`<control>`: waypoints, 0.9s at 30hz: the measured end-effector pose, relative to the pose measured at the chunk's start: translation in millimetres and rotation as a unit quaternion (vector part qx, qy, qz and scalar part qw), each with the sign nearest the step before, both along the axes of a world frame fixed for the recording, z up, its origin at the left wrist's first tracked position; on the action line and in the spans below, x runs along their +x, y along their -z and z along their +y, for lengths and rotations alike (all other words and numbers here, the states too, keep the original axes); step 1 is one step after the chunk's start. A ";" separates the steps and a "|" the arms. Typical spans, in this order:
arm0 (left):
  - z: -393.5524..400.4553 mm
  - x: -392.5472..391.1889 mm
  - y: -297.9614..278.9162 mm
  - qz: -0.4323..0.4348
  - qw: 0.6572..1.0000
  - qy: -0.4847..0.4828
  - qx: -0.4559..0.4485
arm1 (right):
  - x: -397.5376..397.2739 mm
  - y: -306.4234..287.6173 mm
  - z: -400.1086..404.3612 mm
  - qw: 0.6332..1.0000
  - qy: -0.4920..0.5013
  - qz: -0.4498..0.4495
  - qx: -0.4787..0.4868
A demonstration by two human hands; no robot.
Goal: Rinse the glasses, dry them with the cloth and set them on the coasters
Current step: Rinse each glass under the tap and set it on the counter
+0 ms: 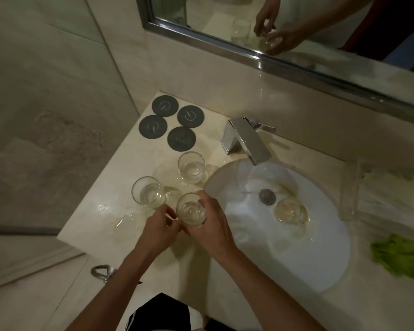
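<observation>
Several clear glasses are in view. One glass (191,210) stands on the counter left of the sink, and my right hand (212,225) grips its side. My left hand (159,226) pinches its lower left edge. A second glass (148,192) stands just to the left, a third (191,167) behind it. A fourth glass (290,210) lies in the white sink (325,259) near the drain. Several dark round coasters (171,121) lie bare at the back left of the counter. The green cloth (402,256) lies crumpled at the right edge.
A chrome faucet (246,139) juts over the basin and a stream of water falls from it. A mirror (296,32) hangs above the counter. A clear container (350,189) and white material sit right of the sink. The counter's left edge drops to the floor.
</observation>
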State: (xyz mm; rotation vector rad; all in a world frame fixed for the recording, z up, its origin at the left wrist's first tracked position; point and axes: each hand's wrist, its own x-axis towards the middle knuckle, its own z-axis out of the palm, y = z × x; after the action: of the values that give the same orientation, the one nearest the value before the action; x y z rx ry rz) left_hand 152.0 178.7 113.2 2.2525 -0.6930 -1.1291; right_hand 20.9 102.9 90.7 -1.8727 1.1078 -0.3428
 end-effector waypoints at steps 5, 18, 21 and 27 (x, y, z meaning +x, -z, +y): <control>10.9 12.1 -1.7 -0.060 0.998 0.009 -0.014 | 20.5 10.5 0.0 0.999 -0.043 0.001 -0.027; -39.8 -19.6 -62.2 -0.170 0.970 0.127 -0.121 | -33.5 -2.5 -33.9 0.996 -0.085 0.025 -0.011; -68.5 -48.7 -60.1 -0.161 0.960 0.196 -0.118 | -67.4 -5.4 -55.6 0.997 -0.042 0.046 -0.042; -122.4 -117.8 -24.3 -0.143 0.937 0.309 -0.081 | -151.3 5.1 -85.0 0.986 0.105 0.131 -0.016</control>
State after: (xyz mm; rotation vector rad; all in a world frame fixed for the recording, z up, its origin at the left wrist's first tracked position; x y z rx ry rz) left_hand 34.2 56.3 137.5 2.1265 -1.6346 -0.9532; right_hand -130.3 17.9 85.6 -1.8708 1.4921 -0.2370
